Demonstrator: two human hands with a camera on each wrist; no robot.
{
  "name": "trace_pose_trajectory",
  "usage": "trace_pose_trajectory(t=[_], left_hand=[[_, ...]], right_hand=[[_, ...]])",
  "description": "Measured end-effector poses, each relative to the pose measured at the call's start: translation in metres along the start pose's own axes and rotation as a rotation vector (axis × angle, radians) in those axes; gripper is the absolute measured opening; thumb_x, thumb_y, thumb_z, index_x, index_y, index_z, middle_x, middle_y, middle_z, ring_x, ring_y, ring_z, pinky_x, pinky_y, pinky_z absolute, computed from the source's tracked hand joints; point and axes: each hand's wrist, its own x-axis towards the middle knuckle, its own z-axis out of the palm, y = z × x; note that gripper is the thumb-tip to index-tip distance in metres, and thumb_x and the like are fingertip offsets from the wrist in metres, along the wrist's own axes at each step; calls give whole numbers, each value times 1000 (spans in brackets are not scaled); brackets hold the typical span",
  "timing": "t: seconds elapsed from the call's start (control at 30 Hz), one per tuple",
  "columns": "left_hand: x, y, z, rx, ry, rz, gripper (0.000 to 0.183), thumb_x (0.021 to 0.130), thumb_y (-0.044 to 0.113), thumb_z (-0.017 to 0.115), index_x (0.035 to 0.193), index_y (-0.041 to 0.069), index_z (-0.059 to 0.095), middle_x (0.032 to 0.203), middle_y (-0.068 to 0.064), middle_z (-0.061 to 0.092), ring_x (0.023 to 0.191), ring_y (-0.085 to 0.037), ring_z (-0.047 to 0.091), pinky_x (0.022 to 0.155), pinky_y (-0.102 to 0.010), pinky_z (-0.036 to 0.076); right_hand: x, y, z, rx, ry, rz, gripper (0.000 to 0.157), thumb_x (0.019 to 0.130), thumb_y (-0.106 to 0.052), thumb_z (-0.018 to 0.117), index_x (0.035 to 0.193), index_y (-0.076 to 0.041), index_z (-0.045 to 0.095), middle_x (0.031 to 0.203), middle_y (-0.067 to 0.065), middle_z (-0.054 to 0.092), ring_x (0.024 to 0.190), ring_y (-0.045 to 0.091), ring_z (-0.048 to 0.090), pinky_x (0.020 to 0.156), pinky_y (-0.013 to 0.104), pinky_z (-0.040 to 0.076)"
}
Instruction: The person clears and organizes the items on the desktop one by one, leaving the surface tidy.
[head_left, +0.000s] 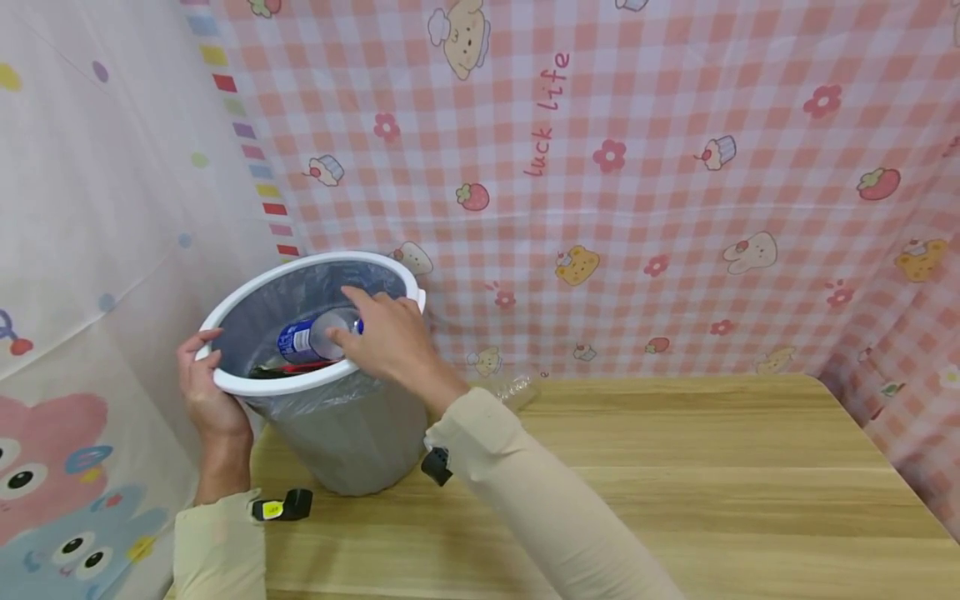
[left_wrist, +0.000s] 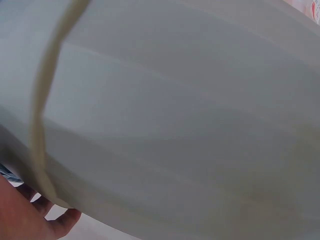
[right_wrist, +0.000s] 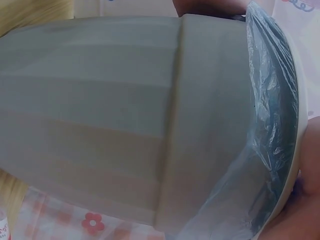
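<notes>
A grey trash can [head_left: 352, 442] with a white rim [head_left: 247, 297] and a clear liner bag [right_wrist: 270, 115] stands at the left of the table. My left hand [head_left: 213, 396] grips the rim on its left side, fingers bent over the edge. Inside lies a clear plastic bottle with a blue label [head_left: 297, 341] and a blue cap, beside something red and dark green [head_left: 296, 367]. My right hand [head_left: 390, 333] reaches over the rim on the right, index finger extended and thumb against the bottle. The can's wall fills most of both wrist views.
Behind the trash can, a clear plastic bottle [head_left: 516, 390] lies at the back of the wooden table [head_left: 675, 483]. A pink checked cloth [head_left: 660, 208] hangs behind, and a white patterned cloth [head_left: 112, 250] hangs close on the left.
</notes>
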Motion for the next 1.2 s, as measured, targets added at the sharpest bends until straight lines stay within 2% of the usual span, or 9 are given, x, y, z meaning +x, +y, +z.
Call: trace_pose_trajectory(t=[0.17, 0.27, 0.47, 0.7, 1.0, 1.2], left_hand=[[-1, 1, -1, 9, -10, -4, 34, 97, 12, 32, 115, 11, 61, 128, -6, 53, 115, -18, 47, 96, -29, 31], [-1, 0, -1, 9, -7, -4, 34, 97, 12, 32, 114, 12, 62, 128, -6, 53, 114, -18, 47, 96, -28, 31], [-1, -1, -2, 5, -5, -10, 34, 97, 12, 32, 113, 13, 62, 127, -5, 53, 114, -18, 47, 95, -27, 32], [0, -1, -1, 10, -1, 1, 34, 97, 12, 33, 111, 14, 63, 128, -5, 54, 114, -17, 47, 94, -26, 31], [0, -1, -1, 24, -5, 3, 34, 96, 14, 33, 113, 14, 62, 128, -5, 53, 113, -17, 46, 94, -28, 31], [0, -1, -1, 25, -3, 9, 33, 96, 14, 33, 113, 14, 63, 127, -6, 54, 111, -17, 47, 93, -28, 31]], right_hand=[[0, -2, -1, -59, -37, 8, 63, 100, -52, 45, 155, -25, 32, 148, 2, 50, 136, 18, 46, 113, 37, 27], [0, -2, 0, -70, -35, 5, 61, 100, -52, 46, 154, -26, 35, 146, 1, 52, 134, 17, 47, 112, 37, 28], [1, -2, 1, -53, 5, 20, 53, 97, -47, 55, 144, -24, 50, 133, -2, 63, 124, 14, 56, 110, 34, 30], [2, -4, -2, 4, 26, 97, 65, 90, -45, 65, 146, -18, 46, 124, 0, 69, 118, 20, 60, 112, 32, 26], [4, -4, -6, -44, -35, 101, 66, 92, -48, 60, 149, -18, 44, 133, -2, 64, 122, 20, 58, 112, 30, 24], [6, -3, -4, -57, -44, 112, 69, 94, -46, 58, 153, -17, 36, 140, 1, 58, 130, 20, 51, 114, 33, 22]])
